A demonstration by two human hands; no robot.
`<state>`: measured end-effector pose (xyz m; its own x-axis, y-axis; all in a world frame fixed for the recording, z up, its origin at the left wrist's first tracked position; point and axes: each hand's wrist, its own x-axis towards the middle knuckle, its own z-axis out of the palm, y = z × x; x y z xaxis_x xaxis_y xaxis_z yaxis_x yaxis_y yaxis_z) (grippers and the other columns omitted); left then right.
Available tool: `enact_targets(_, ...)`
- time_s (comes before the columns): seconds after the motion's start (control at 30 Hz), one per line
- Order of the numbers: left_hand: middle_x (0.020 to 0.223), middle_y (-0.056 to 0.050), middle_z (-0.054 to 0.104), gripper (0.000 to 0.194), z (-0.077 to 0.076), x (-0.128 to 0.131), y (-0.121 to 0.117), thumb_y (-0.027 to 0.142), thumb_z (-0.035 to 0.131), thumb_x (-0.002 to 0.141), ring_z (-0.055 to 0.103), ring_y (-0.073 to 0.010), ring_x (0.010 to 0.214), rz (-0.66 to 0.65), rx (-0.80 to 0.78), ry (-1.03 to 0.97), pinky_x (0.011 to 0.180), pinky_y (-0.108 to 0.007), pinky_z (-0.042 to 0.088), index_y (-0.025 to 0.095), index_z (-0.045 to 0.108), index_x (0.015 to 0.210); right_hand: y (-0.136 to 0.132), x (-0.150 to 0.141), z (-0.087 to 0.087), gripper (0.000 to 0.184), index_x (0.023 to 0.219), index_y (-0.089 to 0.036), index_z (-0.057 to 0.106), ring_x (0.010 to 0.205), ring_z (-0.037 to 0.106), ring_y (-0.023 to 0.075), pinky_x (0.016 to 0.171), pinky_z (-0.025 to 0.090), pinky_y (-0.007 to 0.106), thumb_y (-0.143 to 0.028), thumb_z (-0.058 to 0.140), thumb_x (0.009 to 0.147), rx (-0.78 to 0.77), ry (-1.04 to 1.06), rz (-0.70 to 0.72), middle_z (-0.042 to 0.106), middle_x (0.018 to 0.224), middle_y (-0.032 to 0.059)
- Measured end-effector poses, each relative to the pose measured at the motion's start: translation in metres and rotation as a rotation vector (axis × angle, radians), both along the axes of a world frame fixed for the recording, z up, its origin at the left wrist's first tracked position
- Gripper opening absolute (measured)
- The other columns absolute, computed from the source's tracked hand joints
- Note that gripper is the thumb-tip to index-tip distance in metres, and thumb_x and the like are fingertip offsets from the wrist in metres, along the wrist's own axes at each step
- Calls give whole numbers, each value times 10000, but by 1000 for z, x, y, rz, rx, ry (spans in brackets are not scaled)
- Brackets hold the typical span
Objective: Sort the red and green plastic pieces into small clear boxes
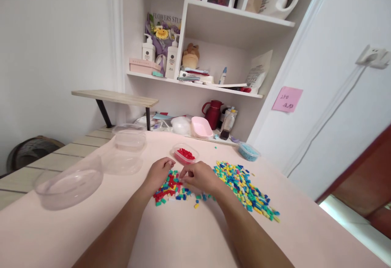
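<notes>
A small pile of mixed toy bricks (172, 185), many of them red, lies on the pink tabletop between my hands. My left hand (158, 174) rests at the pile's left side, its fingers curled in, and whatever they may hold is hidden. Over the pile's right side, my right hand (198, 175) has its thumb and forefinger bent down toward the bricks, with a gap between them. Just beyond both hands stands a clear tub (176, 157) containing red bricks (186, 154). A larger spread of yellow, blue, green and white bricks (241, 184) lies to the right.
Clear plastic containers (73, 178) stand on the left. A tub of light blue pieces (249, 152) is at the right back. Behind are a pink bowl (201, 127), a red jug (213, 115) and a bottle (227, 125). A wooden ledge (116, 97) rises at the left back.
</notes>
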<state>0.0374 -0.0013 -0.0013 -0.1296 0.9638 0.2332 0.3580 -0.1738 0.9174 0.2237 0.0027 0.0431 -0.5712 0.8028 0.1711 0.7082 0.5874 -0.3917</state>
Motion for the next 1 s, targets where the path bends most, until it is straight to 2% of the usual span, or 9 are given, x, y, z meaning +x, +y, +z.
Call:
enact_targets(0.2, 907, -64, 745, 266, 0, 1, 0, 314, 453, 773, 669, -229, 944, 5, -6, 6, 848, -337, 489, 212, 694, 819, 0, -4, -5, 148, 883, -314, 737, 737, 586, 140, 623, 321, 236, -322, 676, 748, -32, -187, -18, 691, 762, -36)
enact_targets(0.4, 919, -62, 744, 267, -1, 0, 1, 314, 451, 774, 667, -228, 947, 6, -9, 12, 855, -336, 487, 212, 692, 828, -1, -5, -3, 135, 870, -281, 718, 736, 579, 137, 614, 313, 233, -284, 650, 753, -48, -188, -5, 695, 780, -30)
enact_targets(0.5, 911, -57, 743, 266, 0, -1, 1, 325, 457, 772, 666, -227, 942, 3, -15, 15, 856, -333, 483, 213, 692, 828, 0, 0, -1, 124, 844, -253, 725, 672, 557, 124, 593, 320, 224, -260, 638, 756, -75, -74, 15, 674, 722, -27)
enact_targets(0.6, 916, -50, 741, 270, 1, -1, -1, 342, 461, 777, 662, -227, 956, 2, -20, 11, 861, -329, 477, 217, 693, 836, 6, 3, 0, 148, 845, -226, 732, 613, 530, 119, 568, 330, 219, -277, 607, 784, -10, 155, -4, 624, 640, -27)
enact_targets(0.73, 911, -47, 737, 273, 2, 0, -3, 348, 456, 780, 660, -230, 952, 8, -27, -6, 857, -332, 474, 221, 693, 829, 20, 6, -5, 266, 914, -193, 728, 533, 509, 125, 549, 382, 231, -375, 552, 833, 124, 509, -220, 565, 567, -22)
enact_targets(0.83, 889, -44, 735, 254, 1, 0, -2, 333, 463, 767, 661, -228, 934, 10, -29, -25, 853, -333, 476, 223, 688, 806, 33, 12, -12, 352, 1058, -187, 688, 502, 545, 125, 529, 428, 240, -406, 524, 838, 121, 631, -309, 626, 661, -3)
enact_targets(0.93, 884, -52, 731, 255, 0, 0, 0, 342, 467, 765, 662, -227, 913, 9, -28, -49, 847, -343, 480, 215, 683, 807, 39, 18, -16, 395, 1164, -202, 630, 527, 604, 125, 535, 462, 243, -400, 494, 851, 84, 664, -276, 685, 829, 21)
enact_targets(1.0, 876, -60, 727, 266, 1, -1, 1, 343, 456, 768, 662, -226, 888, 11, -26, -69, 834, -351, 485, 206, 680, 816, 37, 19, -15, 362, 1113, -192, 650, 543, 618, 132, 545, 469, 245, -391, 465, 874, 83, 672, -239, 688, 808, 27)
